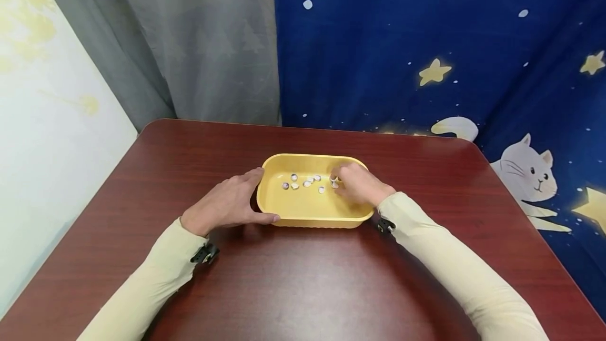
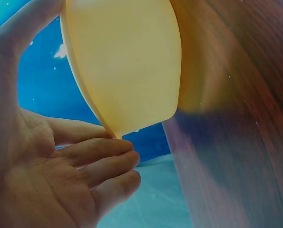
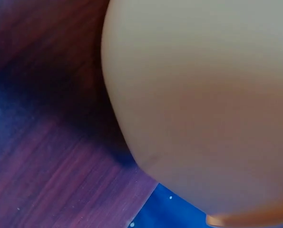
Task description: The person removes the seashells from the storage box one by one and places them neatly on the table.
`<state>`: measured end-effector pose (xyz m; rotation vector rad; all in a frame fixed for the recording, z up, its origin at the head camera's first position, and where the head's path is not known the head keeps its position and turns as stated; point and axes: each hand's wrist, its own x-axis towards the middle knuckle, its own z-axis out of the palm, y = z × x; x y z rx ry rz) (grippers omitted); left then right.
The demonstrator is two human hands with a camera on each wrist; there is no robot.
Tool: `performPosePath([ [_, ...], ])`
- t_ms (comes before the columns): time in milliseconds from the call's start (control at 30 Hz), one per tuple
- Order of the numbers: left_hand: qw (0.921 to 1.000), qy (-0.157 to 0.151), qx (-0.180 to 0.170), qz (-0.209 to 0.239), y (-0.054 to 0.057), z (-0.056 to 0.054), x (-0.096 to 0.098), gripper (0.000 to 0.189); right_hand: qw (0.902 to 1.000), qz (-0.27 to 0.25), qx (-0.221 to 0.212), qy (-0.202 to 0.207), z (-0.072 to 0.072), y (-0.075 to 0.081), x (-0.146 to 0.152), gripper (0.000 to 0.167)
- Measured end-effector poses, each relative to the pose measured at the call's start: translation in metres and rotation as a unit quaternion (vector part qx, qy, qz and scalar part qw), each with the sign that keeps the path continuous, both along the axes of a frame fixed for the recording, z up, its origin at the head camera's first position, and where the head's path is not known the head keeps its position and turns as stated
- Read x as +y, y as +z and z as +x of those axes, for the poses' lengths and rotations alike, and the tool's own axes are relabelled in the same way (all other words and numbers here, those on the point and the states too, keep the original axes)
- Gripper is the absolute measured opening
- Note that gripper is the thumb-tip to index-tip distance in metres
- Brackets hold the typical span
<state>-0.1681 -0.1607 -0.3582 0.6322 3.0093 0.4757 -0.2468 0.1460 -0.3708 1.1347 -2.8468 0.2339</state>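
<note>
A yellow plastic tub (image 1: 307, 221) stands on the table, with several small white and purplish shells (image 1: 307, 183) scattered over its floor. At the tub's left end my left hand (image 1: 229, 199) holds the rim, thumb at the front corner and fingers farther back. The left wrist view shows those fingers (image 2: 108, 152) touching the rim beside the tub's outer wall (image 2: 131, 61). Inside the right part, my right hand (image 1: 357, 180) reaches down with curled fingers and pinches a small shell (image 1: 334, 185). Only the tub's outer wall (image 3: 189, 95) fills the right wrist view; the right hand's fingers are hidden there.
The dark red-brown wooden table (image 1: 303, 278) extends around the tub. Behind it hang a grey curtain (image 1: 218, 41) and a blue curtain (image 1: 379, 41) with stars and a cat. A pale wall (image 1: 52, 146) borders the left side.
</note>
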Motion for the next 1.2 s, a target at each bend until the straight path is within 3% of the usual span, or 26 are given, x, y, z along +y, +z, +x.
performPosePath([
  [167, 1.0, -0.003, -0.003, -0.002, 0.001, 0.0001, 0.0014, 0.119, 0.9999, 0.01, -0.001, -0.001, -0.0036, -0.0013, -0.0013, 0.002],
  [500, 1.0, -0.003, -0.001, -0.006, 0.0029, 0.0002, 0.0025, 0.118, 0.9994, 0.029, -0.006, -0.021, -0.0079, -0.0041, -0.0053, 0.009],
  [1200, 1.0, 0.003, -0.001, 0.007, 0.0, 0.0003, 0.0023, 0.117, 0.9995, 0.03, 0.008, -0.01, -0.0076, -0.0037, -0.0085, 0.011],
])
